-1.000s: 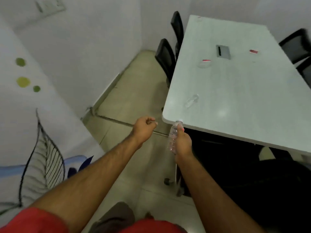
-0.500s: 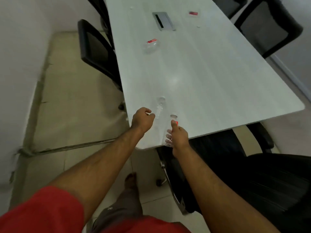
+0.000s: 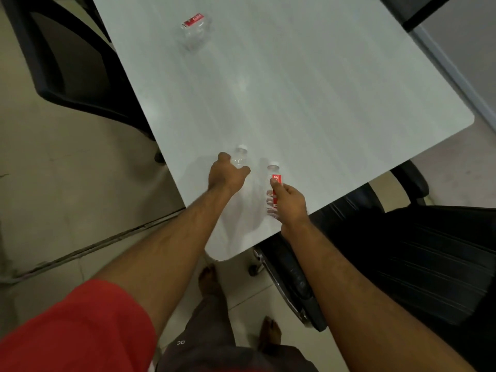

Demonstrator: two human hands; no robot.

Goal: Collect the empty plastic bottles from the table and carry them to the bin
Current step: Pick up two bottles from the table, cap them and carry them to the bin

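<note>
My left hand (image 3: 225, 175) reaches over the near corner of the white table (image 3: 308, 84) and curls its fingers around a clear unlabelled bottle (image 3: 239, 156) with a white cap that lies there. My right hand (image 3: 290, 202) holds a second clear bottle (image 3: 274, 181) with a red label and white cap, upright over the table's near edge. A third clear bottle (image 3: 195, 28) with a red label lies further up the table, out of reach of both hands.
A black office chair (image 3: 67, 65) stands at the table's left side and another black chair (image 3: 402, 251) is tucked under its near right edge. My bare feet (image 3: 212, 280) stand on the tiled floor just below the table corner.
I have stepped closer, so the table fills more of the view. My left hand has moved forward and closed around the bottle lying on the table. The right hand still holds its bottle.
</note>
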